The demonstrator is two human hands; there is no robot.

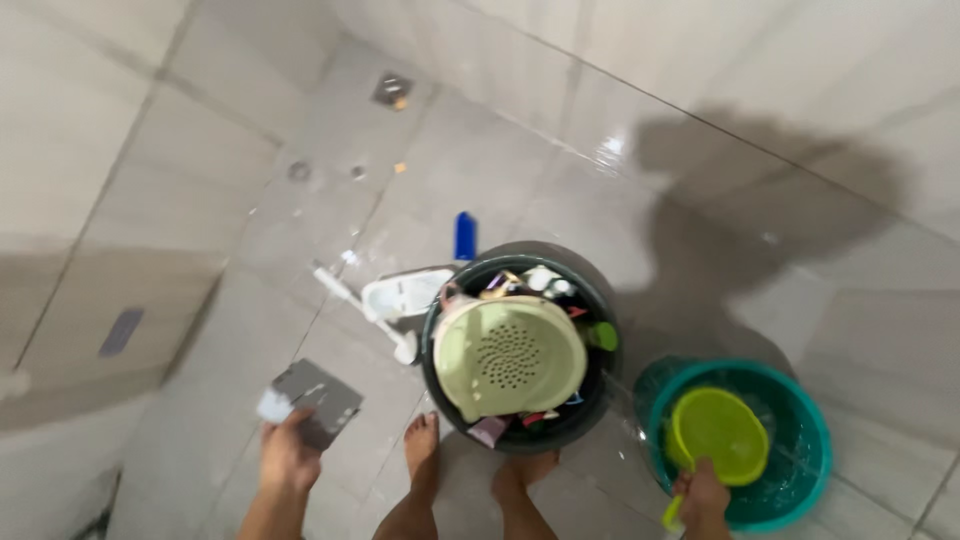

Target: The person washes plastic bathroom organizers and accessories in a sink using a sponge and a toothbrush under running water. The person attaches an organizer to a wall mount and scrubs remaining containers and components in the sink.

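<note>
Right now the person is standing barefoot on a wet, glossy tiled floor [480,170], looking down at both hands. Left hand [288,452] is gripping a flat grey square plate [318,400], prob. a drain cover, fingers closed round its near edge w/ the rest sticking out fwd and tilted. It looks thin, stiff and likely metal, so fairly light but w/ hard corners; wet, so could be slippery. Holding it by the edge w/ thumb on top seems the sound way.

Right hand [703,498] is clamped on the handle of a lime-green scoop [718,432], which is sitting inside a teal basin [800,400] w/ some water in it. Scoop looks like light plastic, rigid, easy one-handed; it would get heavier and sloshy once filled, so the handle near the bowl is the best hold.

Just left of the basin, touching or nearly so, a dark round bucket [600,300] is holding mixed small items w/ a pale green perforated colander [510,352] lying on top. Beyond it, a white brush [365,305] and a blue object [465,236] are lying on the tiles. A square floor drain [392,88] is showing well apart, near the wall.
</note>
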